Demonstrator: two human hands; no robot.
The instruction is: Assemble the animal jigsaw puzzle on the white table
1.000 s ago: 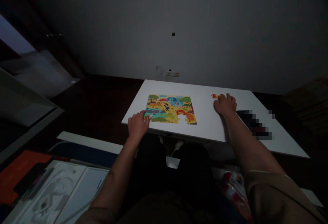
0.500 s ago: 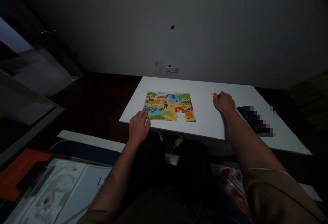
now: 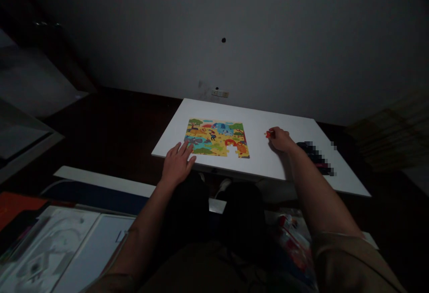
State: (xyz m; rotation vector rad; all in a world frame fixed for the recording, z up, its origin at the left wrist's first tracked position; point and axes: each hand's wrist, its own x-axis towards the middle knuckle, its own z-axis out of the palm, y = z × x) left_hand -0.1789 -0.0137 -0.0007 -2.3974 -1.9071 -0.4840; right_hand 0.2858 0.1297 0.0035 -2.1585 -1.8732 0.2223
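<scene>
A colourful jigsaw puzzle (image 3: 219,137) with animals and trees lies flat on the white table (image 3: 208,110). Along its near edge, right of the middle, a gap beside the lion shows the white tabletop. My left hand (image 3: 176,162) rests at the puzzle's lower left corner, fingers spread and fingertips on or close to its edge. To the right of the puzzle, my right hand (image 3: 281,140) pinches a small orange-red puzzle piece (image 3: 268,134) between thumb and fingers. Part of that piece is hidden by the fingers.
A dark, partly pixelated object (image 3: 313,155) lies on the table's right side. Below the near edge are my knees. A plastic bag with red contents (image 3: 291,230) sits at lower right, and a white box (image 3: 63,244) at lower left. Behind the table stands a grey wall (image 3: 268,51).
My right hand has moved left, nearer the puzzle, with the puzzle piece in its fingers. My left hand stays at the puzzle's corner. The whole view has shifted slightly.
</scene>
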